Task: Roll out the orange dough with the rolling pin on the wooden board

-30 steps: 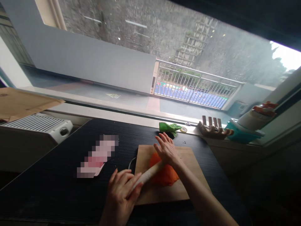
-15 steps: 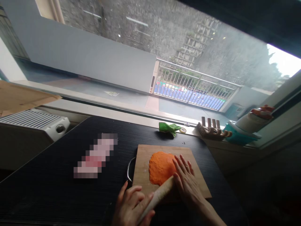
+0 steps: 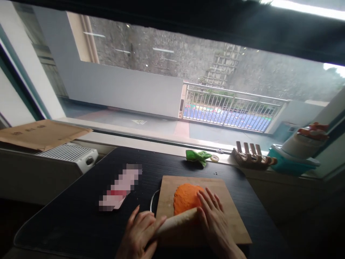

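An orange sheet of dough point(image 3: 185, 198) lies flattened on a wooden board point(image 3: 167, 183). Across its near edge runs a pale rolling pin point(image 3: 179, 220), tilted up towards the right. My left hand point(image 3: 141, 230) is closed round the pin's near left end. At the other end my right hand point(image 3: 214, 216) holds the pin under its palm and thumb, its fingers stretched forward over the right edge of the dough. The pin's right end is hidden beneath that hand, and part of the dough is covered by the pin and fingers.
The board rests on a black table point(image 3: 94, 230), a metal handle point(image 3: 153, 201) at its left. A blurred pink item point(image 3: 124, 185) lies further left. Behind are a green cloth point(image 3: 198, 156), a brown rack point(image 3: 249, 158) and a teal box point(image 3: 291, 162) by the window. A cardboard envelope point(image 3: 45, 133) tops the radiator.
The view has tilted up and shifted. The rolling pin now lies more crosswise over the dough's near edge, its left end swung forward with my left hand. Both hands stay on it.
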The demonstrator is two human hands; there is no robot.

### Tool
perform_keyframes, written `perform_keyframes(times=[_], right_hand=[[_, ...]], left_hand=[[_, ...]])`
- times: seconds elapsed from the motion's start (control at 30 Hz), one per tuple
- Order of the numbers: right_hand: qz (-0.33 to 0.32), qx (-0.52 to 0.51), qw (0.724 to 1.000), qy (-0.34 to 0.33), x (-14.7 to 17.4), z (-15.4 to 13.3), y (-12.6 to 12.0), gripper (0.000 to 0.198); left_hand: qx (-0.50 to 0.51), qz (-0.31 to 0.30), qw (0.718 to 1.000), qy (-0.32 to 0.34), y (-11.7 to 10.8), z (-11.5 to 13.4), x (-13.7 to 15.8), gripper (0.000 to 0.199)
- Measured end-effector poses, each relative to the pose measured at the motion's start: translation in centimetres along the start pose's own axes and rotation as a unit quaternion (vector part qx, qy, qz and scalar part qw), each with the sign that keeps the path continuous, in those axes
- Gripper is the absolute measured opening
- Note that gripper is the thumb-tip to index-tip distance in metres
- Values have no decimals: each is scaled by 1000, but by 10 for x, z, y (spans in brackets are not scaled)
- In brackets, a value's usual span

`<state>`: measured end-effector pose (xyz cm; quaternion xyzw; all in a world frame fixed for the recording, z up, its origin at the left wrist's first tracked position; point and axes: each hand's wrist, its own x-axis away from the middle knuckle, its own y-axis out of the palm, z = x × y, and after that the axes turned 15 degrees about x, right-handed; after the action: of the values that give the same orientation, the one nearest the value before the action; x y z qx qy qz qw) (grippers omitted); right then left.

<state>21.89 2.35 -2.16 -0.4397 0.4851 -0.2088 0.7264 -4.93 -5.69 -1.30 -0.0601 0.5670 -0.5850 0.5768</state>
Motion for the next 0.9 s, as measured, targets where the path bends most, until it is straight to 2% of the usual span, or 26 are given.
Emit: perform_keyframes(times=[0.1,0.2,0.27,0.33,0.47,0.57,0.63,0.7,0.83,0.9], right_hand=[[36,-10,999,-14,37,24,1,44],[47,-22,999,11,41,39,4,37],[42,-18,998,38,39,41,6,33],[51,-9,997,49,40,40,9,30],[92,21,993,65,43,31,16,29],[137,45,985,99,41,23,16,32],[163,52,982,79,42,15,13,34],[181,52,981,42,46,4,8,36],[230,50,972,24,59,-19,-2,35],[240,38,970,-1,61,-24,-8,33]], left_hand=[[43,-47,997,-42,-9,-7,-29,49],[92,-111,982,-125,-1,-18,-88,44],[110,-161,969,-153,18,-22,-131,40],[103,-176,967,-152,46,-22,-168,31],[60,-134,973,-180,101,-10,-212,36],[31,-113,978,-174,117,-3,-216,43],[20,-122,978,-165,114,-2,-205,46],[10,-143,976,-162,103,-5,-184,49],[-10,-185,972,-145,73,-7,-138,51],[-22,-198,970,-137,64,-6,-128,52]])
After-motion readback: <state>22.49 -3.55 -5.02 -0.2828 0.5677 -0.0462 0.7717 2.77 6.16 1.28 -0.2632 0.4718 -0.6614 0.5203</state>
